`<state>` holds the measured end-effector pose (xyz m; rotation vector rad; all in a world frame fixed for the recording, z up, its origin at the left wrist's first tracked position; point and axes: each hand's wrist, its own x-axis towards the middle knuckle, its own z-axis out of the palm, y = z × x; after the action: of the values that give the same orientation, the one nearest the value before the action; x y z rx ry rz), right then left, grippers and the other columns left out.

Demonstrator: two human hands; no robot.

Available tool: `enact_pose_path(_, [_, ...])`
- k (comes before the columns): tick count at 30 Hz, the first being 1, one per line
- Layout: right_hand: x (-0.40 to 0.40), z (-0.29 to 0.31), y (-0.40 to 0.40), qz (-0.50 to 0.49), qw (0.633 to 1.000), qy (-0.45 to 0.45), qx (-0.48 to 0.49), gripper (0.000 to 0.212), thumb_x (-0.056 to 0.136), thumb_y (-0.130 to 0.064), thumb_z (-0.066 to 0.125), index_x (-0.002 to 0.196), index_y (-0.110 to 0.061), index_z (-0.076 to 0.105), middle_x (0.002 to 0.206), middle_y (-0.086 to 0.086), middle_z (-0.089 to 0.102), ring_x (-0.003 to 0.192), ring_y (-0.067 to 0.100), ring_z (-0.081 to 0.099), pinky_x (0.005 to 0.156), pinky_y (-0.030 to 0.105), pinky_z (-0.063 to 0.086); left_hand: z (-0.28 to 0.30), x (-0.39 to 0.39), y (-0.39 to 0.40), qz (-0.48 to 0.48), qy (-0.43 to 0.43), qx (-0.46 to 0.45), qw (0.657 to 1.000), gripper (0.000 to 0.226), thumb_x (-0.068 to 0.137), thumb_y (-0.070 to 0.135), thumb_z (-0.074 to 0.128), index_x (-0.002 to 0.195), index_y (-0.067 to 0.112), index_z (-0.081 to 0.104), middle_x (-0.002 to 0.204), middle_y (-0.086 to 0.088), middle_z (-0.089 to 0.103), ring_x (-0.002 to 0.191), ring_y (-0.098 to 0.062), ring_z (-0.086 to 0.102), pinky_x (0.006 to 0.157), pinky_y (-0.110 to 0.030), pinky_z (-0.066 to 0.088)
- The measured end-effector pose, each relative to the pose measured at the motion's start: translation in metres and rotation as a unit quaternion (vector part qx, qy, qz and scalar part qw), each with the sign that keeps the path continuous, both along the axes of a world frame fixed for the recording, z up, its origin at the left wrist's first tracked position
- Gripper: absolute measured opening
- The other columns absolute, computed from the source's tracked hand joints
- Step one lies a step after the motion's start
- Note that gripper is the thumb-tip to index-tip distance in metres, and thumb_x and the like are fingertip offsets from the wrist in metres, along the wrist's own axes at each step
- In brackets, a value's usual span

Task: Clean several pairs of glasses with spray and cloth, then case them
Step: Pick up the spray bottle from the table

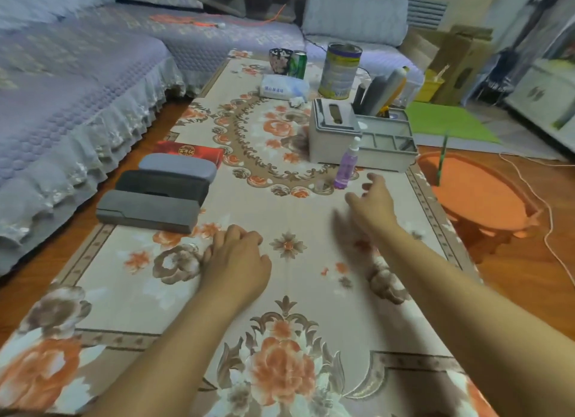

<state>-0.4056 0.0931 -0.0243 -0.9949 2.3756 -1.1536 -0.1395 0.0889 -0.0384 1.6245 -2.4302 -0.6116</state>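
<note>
Right hand (375, 199) spread just beside spray bottle (348, 164), left hand (236, 258) curled, empty

You are in a home, in the living room. A big soft sofa (77, 83) with a purple quilted cover and frilly lace edge sits far off to the left of your hands. You sit at a low table (289, 205) with a flowery cloth. Past your right hand (371, 199) stand a tissue box (334, 133), a tall tin (340, 69) and a drink can (298, 63). The floor (525, 270) is wood.
</note>
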Motion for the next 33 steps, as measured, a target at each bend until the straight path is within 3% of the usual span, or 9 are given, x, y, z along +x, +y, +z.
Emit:
enact_pose_path(3, [-0.017, 0.003, -0.043, -0.015, 0.998, -0.054, -0.016, 0.083, 0.087, -0.028, 0.075, 0.154, -0.011, 0.028, 0.15, 0.013, 0.048, 0.133, 0.031, 0.051, 0.109, 0.04, 0.043, 0.005, 0.003, -0.005, -0.003, -0.004, 0.028, 1.0, 0.04, 0.099, 0.039, 0.049, 0.139, 0.032, 0.052, 0.143, 0.004, 0.042, 0.136, -0.023, 0.031, 0.112, -0.043, 0.033])
enact_pose_path(8, [-0.007, 0.006, -0.047, -0.041, 0.992, -0.057, -0.102, 0.029, 0.094, -0.019, 0.068, 0.12, -0.015, 0.056, 0.109, 0.0, 0.065, 0.087, 0.015, 0.064, 0.062, 0.014, 0.045, 0.012, -0.003, -0.006, 0.029, 0.13, 0.02, 0.991, 0.032, 0.1, 0.029, 0.054, 0.131, 0.03, 0.06, 0.139, 0.002, 0.052, 0.131, -0.021, 0.045, 0.104, -0.035, 0.038])
enact_pose_path(13, [0.068, 0.026, 0.023, 0.134, 0.973, -0.113, -0.152, 0.029, 0.083, -0.022, 0.08, 0.109, -0.022, 0.066, 0.111, -0.001, 0.066, 0.104, 0.017, 0.063, 0.089, 0.03, 0.052, 0.027, -0.023, 0.005, -0.059, 0.317, 0.075, 0.944, 0.071, 0.093, 0.024, 0.067, 0.151, 0.046, 0.032, 0.143, 0.015, 0.044, 0.133, -0.002, 0.042, 0.1, -0.012, 0.037])
enact_pose_path(17, [0.107, 0.034, 0.062, 0.321, 0.938, -0.112, -0.064, 0.004, 0.093, -0.034, 0.07, 0.092, -0.033, 0.074, 0.11, -0.004, 0.063, 0.102, 0.015, 0.064, 0.082, 0.025, 0.05, 0.029, -0.025, 0.01, -0.012, 0.333, 0.077, 0.94, 0.047, 0.091, 0.017, 0.061, 0.128, 0.043, 0.05, 0.106, 0.014, 0.068, 0.095, -0.008, 0.067, 0.084, -0.04, 0.059])
enact_pose_path(20, [0.069, 0.024, 0.021, 0.228, 0.973, 0.039, -0.025, 0.026, 0.102, -0.035, 0.054, 0.107, -0.021, 0.076, 0.117, 0.0, 0.066, 0.109, 0.016, 0.061, 0.08, 0.021, 0.04, 0.032, -0.015, 0.004, 0.076, 0.318, 0.057, 0.943, 0.014, 0.094, 0.029, 0.066, 0.102, 0.026, 0.054, 0.081, 0.004, 0.063, 0.069, -0.018, 0.062, 0.062, -0.038, 0.055])
enact_pose_path(23, [0.026, -0.001, -0.035, 0.18, 0.961, 0.204, 0.054, 0.042, 0.101, -0.034, 0.053, 0.141, -0.022, 0.057, 0.134, 0.014, 0.053, 0.121, 0.031, 0.054, 0.1, 0.034, 0.042, 0.037, -0.009, -0.002, 0.121, 0.317, 0.059, 0.939, 0.026, 0.096, 0.049, 0.06, 0.097, 0.024, 0.055, 0.081, 0.0, 0.061, 0.07, -0.019, 0.061, 0.057, -0.033, 0.051])
enact_pose_path(27, [0.011, -0.023, -0.069, 0.176, 0.936, 0.284, 0.112, 0.028, 0.097, -0.021, 0.058, 0.121, -0.012, 0.068, 0.12, 0.017, 0.056, 0.11, 0.038, 0.056, 0.091, 0.04, 0.048, 0.032, -0.008, -0.008, 0.106, 0.31, 0.102, 0.939, 0.036, 0.097, 0.061, 0.046, 0.094, 0.026, 0.052, 0.079, -0.001, 0.062, 0.07, -0.023, 0.062, 0.065, -0.044, 0.056])
enact_pose_path(31, [0.025, 0.006, -0.043, 0.097, 0.993, 0.009, -0.071, 0.017, 0.091, -0.01, 0.071, 0.107, -0.007, 0.067, 0.088, 0.007, 0.071, 0.081, 0.024, 0.068, 0.075, 0.036, 0.054, 0.028, -0.006, -0.007, 0.038, 0.298, 0.097, 0.949, 0.017, 0.097, 0.048, 0.058, 0.103, 0.032, 0.058, 0.086, 0.012, 0.064, 0.075, -0.005, 0.06, 0.06, -0.024, 0.043])
enact_pose_path(33, [0.039, 0.034, -0.004, 0.117, 0.958, -0.173, -0.194, 0.018, 0.088, -0.007, 0.076, 0.102, -0.004, 0.065, 0.079, 0.009, 0.071, 0.068, 0.02, 0.066, 0.066, 0.031, 0.054, 0.028, -0.006, -0.004, 0.011, 0.304, 0.094, 0.948, 0.014, 0.095, 0.044, 0.064, 0.107, 0.038, 0.06, 0.09, 0.017, 0.067, 0.08, 0.003, 0.06, 0.063, -0.017, 0.044])
